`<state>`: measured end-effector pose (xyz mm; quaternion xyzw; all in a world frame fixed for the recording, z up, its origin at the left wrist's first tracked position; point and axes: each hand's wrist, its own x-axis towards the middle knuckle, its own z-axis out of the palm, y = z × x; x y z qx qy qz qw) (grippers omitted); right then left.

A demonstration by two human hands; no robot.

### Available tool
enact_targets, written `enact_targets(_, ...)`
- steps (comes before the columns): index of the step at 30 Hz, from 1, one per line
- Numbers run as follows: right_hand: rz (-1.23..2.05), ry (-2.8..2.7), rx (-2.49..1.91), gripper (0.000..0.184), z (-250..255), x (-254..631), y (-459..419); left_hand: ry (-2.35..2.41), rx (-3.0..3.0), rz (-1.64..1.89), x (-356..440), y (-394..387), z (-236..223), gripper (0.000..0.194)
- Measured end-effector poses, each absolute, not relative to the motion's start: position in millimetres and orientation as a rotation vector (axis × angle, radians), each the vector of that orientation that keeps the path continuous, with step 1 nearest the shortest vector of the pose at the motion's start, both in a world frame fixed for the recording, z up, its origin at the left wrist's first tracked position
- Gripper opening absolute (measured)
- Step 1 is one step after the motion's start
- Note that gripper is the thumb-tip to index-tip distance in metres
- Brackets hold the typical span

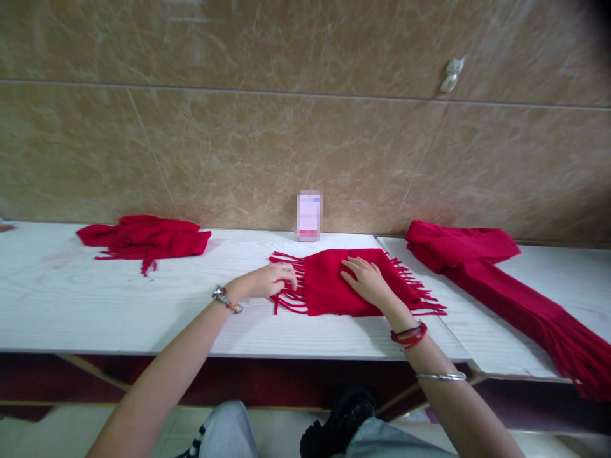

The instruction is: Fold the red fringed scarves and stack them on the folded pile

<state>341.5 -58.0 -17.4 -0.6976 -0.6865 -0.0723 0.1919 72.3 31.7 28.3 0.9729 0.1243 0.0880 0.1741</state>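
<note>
A red scarf point(329, 292) lies folded into a flat rectangle on the white bench top, with fringe sticking out at both ends. My right hand point(365, 280) rests flat on its upper face, fingers spread. At the scarf's left end my left hand point(267, 280) is curled over the fringe, its fingers bent around some strands; the fingertips are partly hidden. A second red scarf point(153, 236) sits in a loose, crumpled heap to the left. To the right a third red scarf point(496, 280) stretches out, bent over at its far end, its fringe reaching the front edge.
A small upright box-like thing point(309, 216), blurred out, stands against the tiled wall point(238, 152). A white hook-like piece point(452, 74) is fixed higher up. The white bench top point(181, 318) has a seam on the right. Below its front edge are dark red compartments point(281, 381).
</note>
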Motion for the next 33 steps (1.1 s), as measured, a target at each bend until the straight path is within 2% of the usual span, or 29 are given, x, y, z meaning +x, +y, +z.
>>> enact_targets(3, -0.271, -2.022, -1.668, 0.037, -7, 329, -67, 0.172, 2.767, 0.152, 90, 9, 23, 0.037)
enact_targets(7, -0.086, -2.417, -1.288, 0.035, 0, 309, -75, 0.233, 2.762, 0.001, 87, 11, 21, 0.035)
enact_targets(12, -0.045, -2.552, -1.180, 0.031, -8, 304, -73, 0.286, 2.534, -0.296, 55, 38, 36, 0.036)
enact_targets(15, -0.073, -2.483, -1.149, 0.027, -8, 307, -72, 0.259, 2.509, -0.241, 48, 43, 44, 0.043)
enact_targets(18, -0.158, -2.298, -1.199, 0.027, -9, 314, -70, 0.327, 2.657, 0.207, 64, 35, 37, 0.044)
enact_targets(20, -0.241, -2.166, -1.331, 0.029, -11, 322, -69, 0.378, 2.774, 0.423, 80, 29, 24, 0.038)
enact_targets(23, -0.267, -2.061, -1.659, 0.035, -18, 334, -67, 0.334, 2.908, 0.330, 92, 28, 4, 0.027)
enact_targets(26, -0.158, -2.068, -1.867, 0.039, -23, 340, -66, 0.448, 2.950, 0.246, 82, 43, -1, 0.022)
enact_targets(33, -0.097, -2.063, -1.859, 0.039, -23, 342, -63, 0.732, 2.926, 0.101, 46, 78, 13, 0.019)
